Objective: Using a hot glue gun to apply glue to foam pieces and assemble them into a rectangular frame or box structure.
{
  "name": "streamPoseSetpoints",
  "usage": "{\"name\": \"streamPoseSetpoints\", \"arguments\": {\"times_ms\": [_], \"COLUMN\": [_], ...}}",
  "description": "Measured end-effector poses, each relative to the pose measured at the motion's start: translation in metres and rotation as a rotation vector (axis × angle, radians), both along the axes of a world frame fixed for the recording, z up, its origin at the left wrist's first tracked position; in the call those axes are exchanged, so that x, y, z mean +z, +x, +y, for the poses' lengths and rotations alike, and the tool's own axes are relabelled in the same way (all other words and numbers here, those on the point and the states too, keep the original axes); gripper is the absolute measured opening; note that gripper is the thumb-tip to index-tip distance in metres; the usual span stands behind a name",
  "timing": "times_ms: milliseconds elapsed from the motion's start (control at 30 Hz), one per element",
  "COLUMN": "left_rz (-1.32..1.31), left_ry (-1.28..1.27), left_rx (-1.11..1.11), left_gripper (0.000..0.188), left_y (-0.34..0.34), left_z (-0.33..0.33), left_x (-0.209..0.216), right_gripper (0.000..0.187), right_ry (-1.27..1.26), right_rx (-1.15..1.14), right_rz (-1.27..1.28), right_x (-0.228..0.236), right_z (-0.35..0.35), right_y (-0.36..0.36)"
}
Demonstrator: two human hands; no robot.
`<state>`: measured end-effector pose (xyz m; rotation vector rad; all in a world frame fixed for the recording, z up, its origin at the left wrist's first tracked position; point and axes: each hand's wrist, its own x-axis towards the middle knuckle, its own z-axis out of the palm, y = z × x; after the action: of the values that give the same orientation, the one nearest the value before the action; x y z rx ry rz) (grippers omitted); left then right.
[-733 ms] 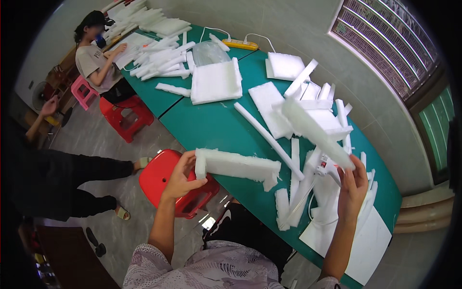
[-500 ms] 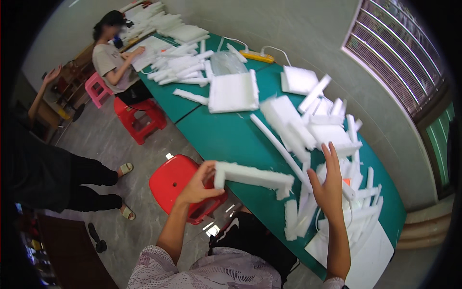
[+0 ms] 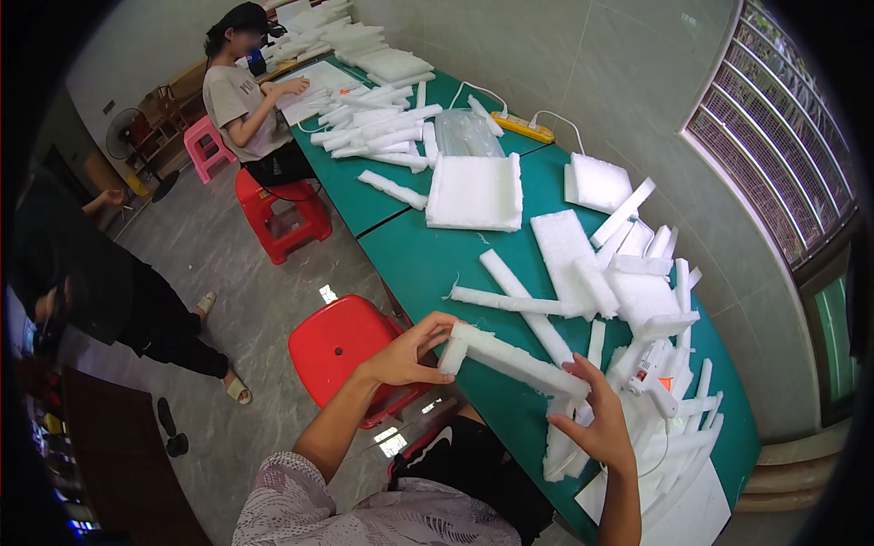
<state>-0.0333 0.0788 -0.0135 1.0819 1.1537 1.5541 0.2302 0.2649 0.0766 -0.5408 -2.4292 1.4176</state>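
A white foam piece [image 3: 519, 358], a long strip with short ends bent down at both sides, is held tilted over the near edge of the green table. My left hand [image 3: 408, 353] pinches its left end between thumb and fingers. Around its right end, the fingers and thumb of my right hand [image 3: 601, 420] are closed. Just right of that hand, a white glue gun [image 3: 651, 387] with an orange part rests on heaped foam strips [image 3: 696, 441]. Beyond the held piece lie a thin foam strip [image 3: 505, 300] and a flat foam slab [image 3: 560, 250].
A foam tray shape [image 3: 473, 193] with raised edges sits mid-table [image 3: 428, 264]. At the wall is a yellow power strip [image 3: 525, 127]. A red stool [image 3: 337, 350] stands at my left. One person [image 3: 241, 105] sits at the far end; another [image 3: 91, 264] stands left.
My right hand, open and apart from the foam half a second ago, has come in and closed on its right end. A thin strip now lies across another. The standing person's raised arm has dropped.
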Motion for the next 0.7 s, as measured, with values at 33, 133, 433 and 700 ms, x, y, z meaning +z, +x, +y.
{"name": "streamPoseSetpoints", "arguments": {"times_ms": [33,133,433,700], "left_rz": [0.023,0.081,0.984,1.495], "left_ry": [-0.022,-0.021,-0.147,-0.530], "left_rx": [-0.021,-0.116,0.751,1.059], "left_gripper": [0.080,0.089,0.038,0.040], "left_y": [-0.003,-0.016,-0.246,-0.346], "left_z": [0.000,-0.004,0.070,0.131], "left_x": [-0.006,0.021,0.013,0.003], "right_gripper": [0.077,0.073,0.069,0.066], "right_ry": [-0.001,0.016,0.047,0.137], "right_rx": [0.002,-0.015,-0.078,-0.029], "right_rz": [0.001,-0.054,-0.124,-0.047], "right_x": [-0.005,-0.007,-0.012,-0.021], "right_z": [0.001,0.001,0.000,0.001], "right_y": [-0.001,-0.002,-0.001,-0.004]}}
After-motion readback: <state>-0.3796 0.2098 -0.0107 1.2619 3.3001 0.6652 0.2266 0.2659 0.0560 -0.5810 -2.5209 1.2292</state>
